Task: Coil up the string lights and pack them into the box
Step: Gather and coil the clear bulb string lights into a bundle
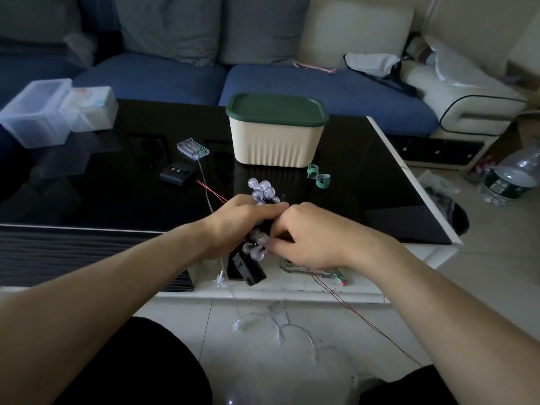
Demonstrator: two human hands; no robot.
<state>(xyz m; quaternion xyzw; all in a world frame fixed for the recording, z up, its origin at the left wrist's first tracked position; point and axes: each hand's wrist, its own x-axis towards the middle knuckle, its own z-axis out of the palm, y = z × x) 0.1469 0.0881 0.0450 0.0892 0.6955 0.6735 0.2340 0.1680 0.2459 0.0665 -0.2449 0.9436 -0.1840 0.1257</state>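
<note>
Over the near edge of the black counter [321,159] both hands meet around a bundle of round clear bulbs [263,191]. From the head view, the left hand [233,226] is curled round the bundle's middle, and the right hand [309,238] pinches at bulbs on its lower end, fingers bent in against them. A black battery pack [248,266] hangs just below the hands. So one string looks mostly coiled, though not yet tied; two green ties [318,176] lie near the box. A second string, with star lights [263,320], trails loose down to the floor, and its clear battery case [193,149] sits on the counter beside a black remote [178,172]. Thin red wire [365,320] runs off the counter edge towards the floor. The cream box [277,141] stands beyond the hands with its green lid [277,108] on, so nothing seems packed: I judge the task less than half done
</note>
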